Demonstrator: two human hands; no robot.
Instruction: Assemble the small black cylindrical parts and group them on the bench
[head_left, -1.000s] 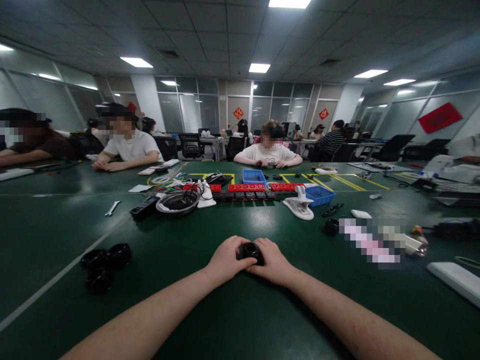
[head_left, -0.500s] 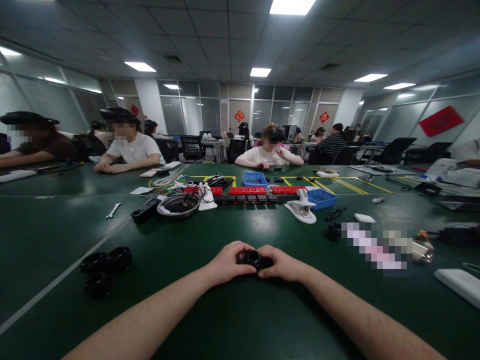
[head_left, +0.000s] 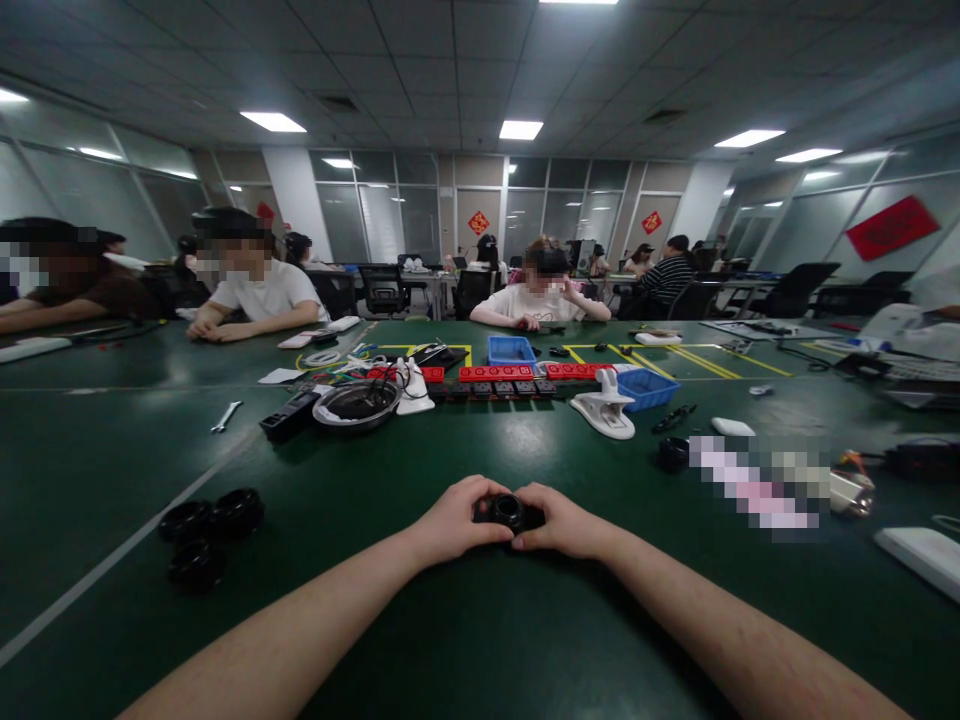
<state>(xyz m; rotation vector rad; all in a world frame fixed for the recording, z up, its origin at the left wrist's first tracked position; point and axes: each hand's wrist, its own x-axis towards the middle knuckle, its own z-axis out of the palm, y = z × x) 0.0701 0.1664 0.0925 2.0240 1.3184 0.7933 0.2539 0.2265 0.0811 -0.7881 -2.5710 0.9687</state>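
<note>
Clamping a small black part between the left hand and right hand, the person should keep both sides' pressure even.

Round part on table near its near edge, between left hand and right hand. Three rings toward left edge. Bowl, clamp mid-table behind hands.

Head camera looks forward across the green table, seemingly close
</note>
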